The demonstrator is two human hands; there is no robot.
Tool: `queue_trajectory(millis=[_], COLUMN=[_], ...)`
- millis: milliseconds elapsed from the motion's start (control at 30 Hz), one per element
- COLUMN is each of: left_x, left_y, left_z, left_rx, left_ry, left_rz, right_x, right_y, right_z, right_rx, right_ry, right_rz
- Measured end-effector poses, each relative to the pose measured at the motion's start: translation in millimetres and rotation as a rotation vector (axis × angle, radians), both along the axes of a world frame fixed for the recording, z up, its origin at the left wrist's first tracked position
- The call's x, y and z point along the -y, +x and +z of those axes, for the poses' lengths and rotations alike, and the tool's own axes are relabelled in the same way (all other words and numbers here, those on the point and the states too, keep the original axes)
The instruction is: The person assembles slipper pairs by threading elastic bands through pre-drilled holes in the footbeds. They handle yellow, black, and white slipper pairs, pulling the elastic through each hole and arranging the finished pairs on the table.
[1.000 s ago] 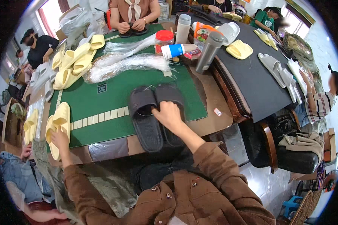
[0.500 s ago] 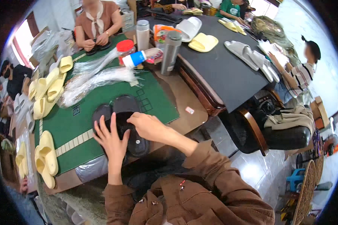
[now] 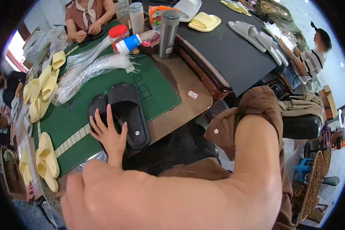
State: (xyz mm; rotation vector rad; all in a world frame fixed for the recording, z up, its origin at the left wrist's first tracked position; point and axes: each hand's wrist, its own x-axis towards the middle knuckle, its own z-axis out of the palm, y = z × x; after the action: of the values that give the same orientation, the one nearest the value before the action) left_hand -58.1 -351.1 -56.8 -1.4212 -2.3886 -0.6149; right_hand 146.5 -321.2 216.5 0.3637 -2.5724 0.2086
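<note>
A pair of black slippers [image 3: 136,111] lies side by side on the green mat in front of me. My left hand [image 3: 109,134] rests on them with its fingers spread, touching the left slipper and the inner edge of the right one. A small pale round spot marks the right slipper's near end. Very close to the camera, my right forearm crosses the lower part of the view, its brown sleeve pushed up. My right hand [image 3: 92,195] is at the lower left, blurred, its fingers mostly hidden; whether it holds anything does not show.
Pale yellow slippers [image 3: 46,157] line the mat's left side. Bundles of clear plastic strands [image 3: 92,71] lie beyond the black pair, near a red-lidded jar [image 3: 119,34], a blue-and-white cup [image 3: 128,44] and a steel tumbler [image 3: 168,34]. Two people sit around the tables. A chair stands right.
My right hand has left the black slipper and swung up close to the camera at the lower left. The left hand stays on the slippers. The view has shifted slightly.
</note>
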Motion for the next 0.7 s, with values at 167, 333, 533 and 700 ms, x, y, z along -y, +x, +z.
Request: queue_trajectory(millis=[167, 333, 533, 700], left_x=[-12.6, -11.2, -4.3, -6.8], left_y=[8.2, 7.0, -4.8, 4.1], left_z=[5.2, -1.5, -1.8, -0.4], left_rx=[-0.009, -0.009, -0.042, -0.029], left_ry=[0.039, 0.060, 0.039, 0.004], left_rz=[-0.061, -0.053, 0.001, -0.021], right_x=[3.4, 5.8, 5.1, 1.3], right_y=[12.7, 12.7, 8.9, 23.5], right_z=[10.9, 11.8, 12.0, 16.6], right_rx=[-0.001, -0.024, -0.092, 0.007], right_ry=[0.025, 0.017, -0.038, 0.007], right_rz=[-0.057, -0.030, 0.028, -0.072])
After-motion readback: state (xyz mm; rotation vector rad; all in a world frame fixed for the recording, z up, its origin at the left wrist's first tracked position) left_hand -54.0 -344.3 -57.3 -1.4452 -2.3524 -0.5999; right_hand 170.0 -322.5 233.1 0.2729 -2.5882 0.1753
